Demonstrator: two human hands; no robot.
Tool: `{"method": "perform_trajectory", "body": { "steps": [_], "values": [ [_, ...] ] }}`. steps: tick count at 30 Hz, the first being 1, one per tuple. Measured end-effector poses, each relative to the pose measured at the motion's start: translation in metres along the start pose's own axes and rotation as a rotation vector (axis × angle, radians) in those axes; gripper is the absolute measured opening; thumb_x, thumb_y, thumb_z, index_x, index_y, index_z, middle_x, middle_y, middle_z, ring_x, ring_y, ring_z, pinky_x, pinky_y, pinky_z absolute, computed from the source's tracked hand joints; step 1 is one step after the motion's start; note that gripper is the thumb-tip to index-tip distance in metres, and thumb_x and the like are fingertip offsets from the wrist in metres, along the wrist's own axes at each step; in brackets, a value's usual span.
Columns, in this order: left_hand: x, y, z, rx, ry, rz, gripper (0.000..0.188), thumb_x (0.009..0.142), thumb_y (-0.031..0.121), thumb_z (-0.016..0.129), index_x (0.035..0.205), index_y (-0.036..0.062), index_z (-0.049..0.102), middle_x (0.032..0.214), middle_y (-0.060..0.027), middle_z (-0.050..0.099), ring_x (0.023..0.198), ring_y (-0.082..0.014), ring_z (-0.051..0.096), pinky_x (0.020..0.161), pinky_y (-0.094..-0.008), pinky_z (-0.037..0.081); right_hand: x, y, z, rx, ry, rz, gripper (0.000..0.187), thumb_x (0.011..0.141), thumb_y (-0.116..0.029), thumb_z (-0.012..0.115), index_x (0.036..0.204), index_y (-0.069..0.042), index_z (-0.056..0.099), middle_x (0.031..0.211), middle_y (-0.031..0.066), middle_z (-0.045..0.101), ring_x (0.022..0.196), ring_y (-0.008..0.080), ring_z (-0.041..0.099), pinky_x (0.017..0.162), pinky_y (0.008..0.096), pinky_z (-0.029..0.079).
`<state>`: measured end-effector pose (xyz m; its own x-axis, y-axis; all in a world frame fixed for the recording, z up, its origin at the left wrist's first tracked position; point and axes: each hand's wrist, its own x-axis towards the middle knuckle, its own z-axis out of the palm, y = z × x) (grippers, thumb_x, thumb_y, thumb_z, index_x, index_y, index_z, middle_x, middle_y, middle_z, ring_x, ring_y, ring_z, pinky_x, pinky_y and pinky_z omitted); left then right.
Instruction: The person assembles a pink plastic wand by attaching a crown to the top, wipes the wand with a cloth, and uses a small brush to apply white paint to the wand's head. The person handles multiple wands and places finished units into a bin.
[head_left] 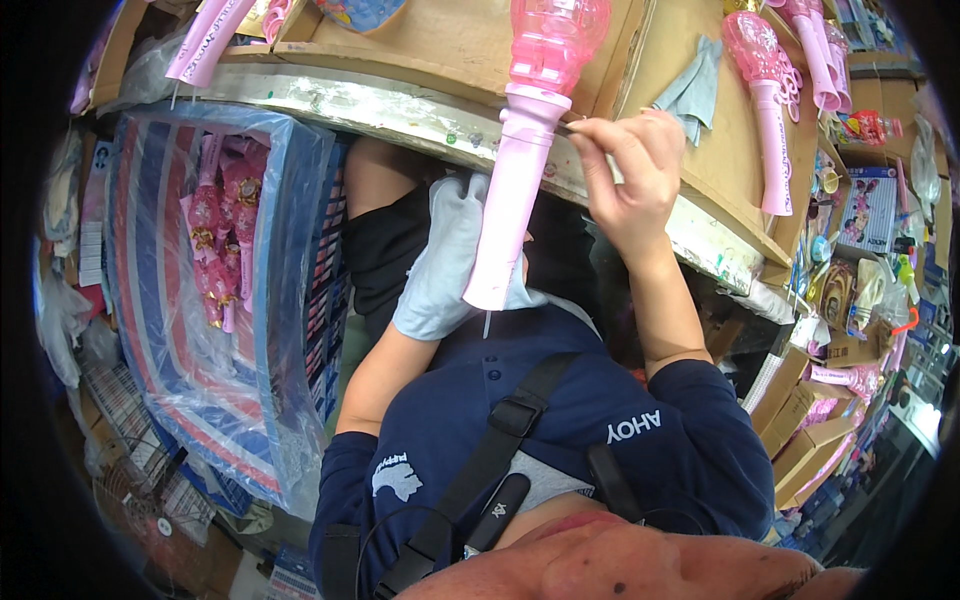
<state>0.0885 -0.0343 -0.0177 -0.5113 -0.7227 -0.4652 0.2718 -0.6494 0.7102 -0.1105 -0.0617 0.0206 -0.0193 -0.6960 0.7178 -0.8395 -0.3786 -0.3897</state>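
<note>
A pink toy wand (515,200) stands tilted in front of me, with a clear pink ribbed head on top and a paler handle. A thin rod pokes out of the handle's lower end. My left hand (440,265), in a light grey-blue glove, is closed around the handle from behind, so most of its fingers are hidden. Bare and raised, my right hand (635,175) is just right of the wand's collar. Its thumb and forefinger are pinched together; whatever they hold is too small to make out.
A bench edge (400,130) with cardboard trays crosses ahead. On the right tray lie a grey-blue cloth (692,90) and another pink wand (768,120). At left, a striped, plastic-lined bin (285,300) holds several pink wands (225,230). Cardboard boxes (805,430) stand at right.
</note>
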Motion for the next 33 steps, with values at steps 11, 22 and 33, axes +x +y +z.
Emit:
{"method": "perform_trajectory", "body": {
  "steps": [11,22,33],
  "values": [
    [-0.001,-0.003,-0.004,-0.138,0.005,-0.074,0.056,0.097,0.056,0.036,0.119,0.0052,0.035,0.082,-0.0146,0.059,0.052,-0.0213,0.06,0.048,-0.0294,0.051,0.002,0.003,0.0,-0.012,0.06,0.012,0.014,0.07,-0.008,0.076,0.082,-0.01,0.069,0.071,0.0017,0.056,0.073,0.0233,0.053,0.074,0.0368,0.041],
    [-0.004,-0.001,-0.009,-0.359,-0.091,-0.151,0.054,0.096,0.055,0.039,0.124,0.01,0.027,0.088,-0.0158,0.058,0.056,-0.023,0.062,0.05,-0.0317,0.053,0.001,-0.001,-0.002,0.045,-0.003,-0.001,0.018,0.067,-0.006,0.075,0.083,-0.012,0.07,0.073,0.0005,0.056,0.074,0.0221,0.052,0.079,0.037,0.041],
    [-0.001,0.001,-0.005,-0.299,-0.019,-0.149,0.05,0.097,0.053,0.039,0.123,0.0116,0.025,0.086,-0.0165,0.057,0.051,-0.0242,0.06,0.046,-0.0337,0.053,0.002,0.0,0.0,0.021,-0.058,-0.028,0.019,0.066,-0.006,0.075,0.083,-0.012,0.069,0.074,0.001,0.055,0.076,0.0227,0.053,0.081,0.0381,0.043]
  ]
}}
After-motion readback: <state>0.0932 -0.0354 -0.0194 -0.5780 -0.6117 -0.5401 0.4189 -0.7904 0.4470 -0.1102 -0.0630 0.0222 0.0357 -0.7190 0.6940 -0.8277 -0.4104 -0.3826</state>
